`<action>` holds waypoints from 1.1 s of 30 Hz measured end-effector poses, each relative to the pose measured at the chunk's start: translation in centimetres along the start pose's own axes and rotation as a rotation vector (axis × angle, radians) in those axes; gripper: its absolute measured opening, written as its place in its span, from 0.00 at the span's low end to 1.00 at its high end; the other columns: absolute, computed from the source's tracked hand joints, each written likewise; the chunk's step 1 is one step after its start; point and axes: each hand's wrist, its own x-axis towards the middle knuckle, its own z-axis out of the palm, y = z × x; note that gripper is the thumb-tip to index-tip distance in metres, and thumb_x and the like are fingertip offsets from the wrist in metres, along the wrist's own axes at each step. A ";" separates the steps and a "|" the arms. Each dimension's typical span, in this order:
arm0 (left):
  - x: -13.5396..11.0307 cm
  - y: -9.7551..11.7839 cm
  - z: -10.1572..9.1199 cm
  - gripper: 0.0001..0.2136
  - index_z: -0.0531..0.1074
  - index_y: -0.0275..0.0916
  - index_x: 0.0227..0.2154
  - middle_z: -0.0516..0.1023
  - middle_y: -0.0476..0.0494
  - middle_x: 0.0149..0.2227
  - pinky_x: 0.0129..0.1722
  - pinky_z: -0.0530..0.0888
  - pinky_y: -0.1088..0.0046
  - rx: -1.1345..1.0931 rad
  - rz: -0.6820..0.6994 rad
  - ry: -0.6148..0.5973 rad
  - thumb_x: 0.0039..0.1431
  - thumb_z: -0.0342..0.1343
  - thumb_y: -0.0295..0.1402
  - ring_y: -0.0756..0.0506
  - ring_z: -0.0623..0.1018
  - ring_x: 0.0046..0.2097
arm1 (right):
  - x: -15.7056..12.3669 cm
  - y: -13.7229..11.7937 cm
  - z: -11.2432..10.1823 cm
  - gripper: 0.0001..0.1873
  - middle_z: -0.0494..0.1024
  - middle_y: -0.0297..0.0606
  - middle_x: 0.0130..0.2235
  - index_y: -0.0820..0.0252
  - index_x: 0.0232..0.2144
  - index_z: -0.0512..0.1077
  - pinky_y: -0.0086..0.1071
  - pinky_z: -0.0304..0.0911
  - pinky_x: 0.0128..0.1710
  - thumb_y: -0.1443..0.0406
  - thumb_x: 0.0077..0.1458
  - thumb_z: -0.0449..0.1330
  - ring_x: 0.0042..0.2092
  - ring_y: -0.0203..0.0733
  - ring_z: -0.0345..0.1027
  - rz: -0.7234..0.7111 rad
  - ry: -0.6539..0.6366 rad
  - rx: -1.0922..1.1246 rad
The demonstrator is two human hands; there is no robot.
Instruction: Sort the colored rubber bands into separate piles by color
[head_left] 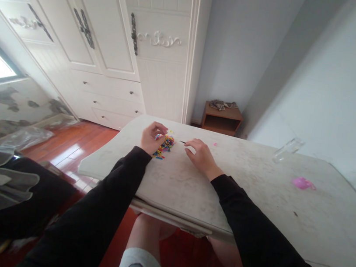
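Head view, tabletop: a pale, scuffed white tabletop [254,201] fills the middle of the view, and both black-sleeved forearms reach across its near edge toward its far left corner
Head view, left hand: the left hand [151,137] rests near the far left corner, its fingers curled in against the thumb so the tips are drawn together; they sit on the left side of the pile, and I cannot tell whether a piece is caught between them
Head view, pile: a small heap of tiny bright plastic pieces in yellow, blue, red and pink [165,145] lies on the tabletop just inside the far left corner, touching the left hand and between the two hands
Head view, right hand: the right hand [200,155] lies palm down just right of the heap, fingers loosely bent and close together; its fingertips meet one end of a thin dark pin-like piece [182,142], but I cannot tell whether they pinch it or only touch it
Head view, loose bits: a tiny pink speck [215,144] lies near the far edge, just beyond the right hand
Head view, right part of the tabletop: a clear, tilted see-through container [288,149] is at the far edge, and a crumpled pink plastic lump [303,183] lies nearer, well apart from both hands
Head view, room: a white panelled wardrobe with dark handles [113,31] stands behind the table, and a small brown wooden cabinet [221,121] sits in the corner
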 end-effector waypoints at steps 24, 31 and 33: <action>0.0 -0.7 0.0 0.12 0.68 0.40 0.35 0.72 0.49 0.34 0.37 0.77 0.72 -0.042 -0.056 -0.003 0.48 0.63 0.28 0.50 0.76 0.35 | -0.2 1.2 -0.3 0.08 0.84 0.45 0.42 0.59 0.34 0.80 0.42 0.65 0.53 0.69 0.56 0.59 0.49 0.51 0.73 0.231 -0.070 -0.275; 0.1 -1.2 0.0 0.13 0.68 0.40 0.37 0.71 0.52 0.30 0.37 0.77 0.72 -0.080 -0.065 -0.007 0.49 0.62 0.27 0.51 0.76 0.34 | -0.2 0.7 -0.6 0.09 0.84 0.45 0.43 0.60 0.35 0.80 0.41 0.64 0.55 0.68 0.58 0.59 0.50 0.51 0.72 0.249 -0.106 -0.306; 0.1 -1.4 0.0 0.13 0.69 0.40 0.38 0.70 0.53 0.29 0.37 0.76 0.73 -0.089 -0.059 0.002 0.49 0.62 0.25 0.51 0.76 0.33 | -0.1 0.5 -0.7 0.09 0.83 0.45 0.45 0.60 0.36 0.80 0.40 0.63 0.56 0.68 0.58 0.59 0.51 0.50 0.72 0.266 -0.128 -0.317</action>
